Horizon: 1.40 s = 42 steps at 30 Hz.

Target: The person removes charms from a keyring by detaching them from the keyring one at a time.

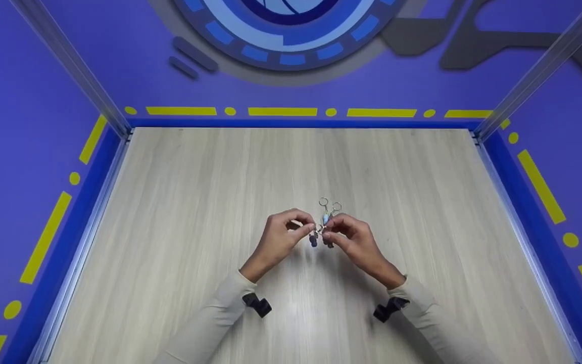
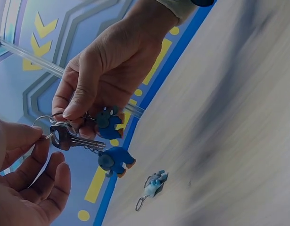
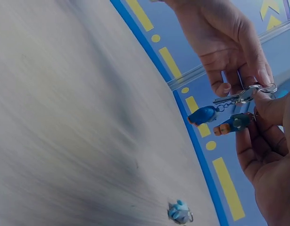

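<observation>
My left hand (image 1: pixel 282 235) pinches a metal key ring between thumb and forefinger, its other fingers loosely bent. A key (image 2: pixel 84 141) hangs at that ring, with a chain and a blue elephant charm (image 2: pixel 115 161) beside it. Facing it, my right hand (image 1: pixel 355 238) pinches a ring from which a second blue elephant charm (image 2: pixel 107 123) dangles. The two rings meet between the fingertips; whether they are linked I cannot tell. Beyond the hands, small light-blue figure keychains (image 3: pixel 179 212) lie on the table, with two rings (image 1: pixel 324 201) pointing away.
A pale wood-grain table (image 1: pixel 180 202) lies beneath the hands. Purple-blue panels (image 1: pixel 291 96) with yellow marks and metal posts (image 1: pixel 533 71) enclose its back and sides. A small black device (image 1: pixel 391 309) is strapped at each sleeve cuff.
</observation>
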{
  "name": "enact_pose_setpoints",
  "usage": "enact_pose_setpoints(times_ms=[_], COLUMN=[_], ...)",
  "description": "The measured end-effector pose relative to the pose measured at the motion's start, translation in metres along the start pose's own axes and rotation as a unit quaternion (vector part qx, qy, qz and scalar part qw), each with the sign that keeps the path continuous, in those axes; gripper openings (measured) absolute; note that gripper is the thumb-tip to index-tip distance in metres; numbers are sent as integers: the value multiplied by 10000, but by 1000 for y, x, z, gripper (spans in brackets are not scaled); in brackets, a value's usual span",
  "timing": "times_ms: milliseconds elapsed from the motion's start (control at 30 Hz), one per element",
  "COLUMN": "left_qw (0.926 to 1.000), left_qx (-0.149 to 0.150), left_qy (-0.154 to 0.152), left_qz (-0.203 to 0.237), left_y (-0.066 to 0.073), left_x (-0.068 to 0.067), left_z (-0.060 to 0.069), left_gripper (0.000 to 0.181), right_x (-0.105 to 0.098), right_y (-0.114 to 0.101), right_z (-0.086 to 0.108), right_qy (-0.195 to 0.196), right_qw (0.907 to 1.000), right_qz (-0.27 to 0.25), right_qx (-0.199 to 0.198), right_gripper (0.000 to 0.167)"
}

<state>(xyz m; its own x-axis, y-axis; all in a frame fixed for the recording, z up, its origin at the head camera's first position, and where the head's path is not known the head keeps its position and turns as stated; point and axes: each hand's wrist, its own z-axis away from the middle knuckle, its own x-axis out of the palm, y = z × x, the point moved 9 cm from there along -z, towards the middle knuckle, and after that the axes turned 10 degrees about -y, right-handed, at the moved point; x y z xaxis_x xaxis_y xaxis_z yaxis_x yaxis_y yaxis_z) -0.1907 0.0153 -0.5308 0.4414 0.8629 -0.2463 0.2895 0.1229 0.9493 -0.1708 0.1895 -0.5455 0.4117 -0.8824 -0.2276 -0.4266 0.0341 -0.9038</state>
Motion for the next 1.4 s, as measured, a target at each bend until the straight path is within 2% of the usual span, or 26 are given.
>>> enact_pose_setpoints(times_ms=[33,133,333,433,500,667,800,900,1167,1400], left_qw=[10000,9998,9997,9997,9998,9989,9952,9931,9942,9964], left_qx=[-3,6,-66,-53,5,311,544,609,516,396], left_qy=[-11,-44,-155,-183,-163,-78,-106,-123,-49,-18], left_qz=[44,169,165,134,78,-345,-805,-996,-945,-745], left_y=[0,1,4,5,7,13,16,17,18,13], left_x=[0,0,1,0,-1,-3,1,3,2,1], left_z=[0,1,1,1,2,3,4,4,5,4], left_gripper=[3,7,5,6,4,11,9,7,8,10], right_x=[0,1,2,1,-1,-5,-6,-5,-1,4], right_y=[-1,-5,-13,-14,-12,-6,-4,-4,-9,-12], right_z=[0,-2,-5,-6,-6,-5,-6,-7,-8,-11], right_qy=[15,-5,-35,-31,-4,93,172,268,379,369], right_qw=[10000,9998,9991,9997,9999,9978,9964,9959,9970,9979], right_qz=[-12,-111,-168,-144,-151,-166,-179,-173,16,192], right_qx=[-41,-188,-379,-215,31,635,806,850,670,488], right_gripper=[14,13,7,6,5,3,4,6,6,8])
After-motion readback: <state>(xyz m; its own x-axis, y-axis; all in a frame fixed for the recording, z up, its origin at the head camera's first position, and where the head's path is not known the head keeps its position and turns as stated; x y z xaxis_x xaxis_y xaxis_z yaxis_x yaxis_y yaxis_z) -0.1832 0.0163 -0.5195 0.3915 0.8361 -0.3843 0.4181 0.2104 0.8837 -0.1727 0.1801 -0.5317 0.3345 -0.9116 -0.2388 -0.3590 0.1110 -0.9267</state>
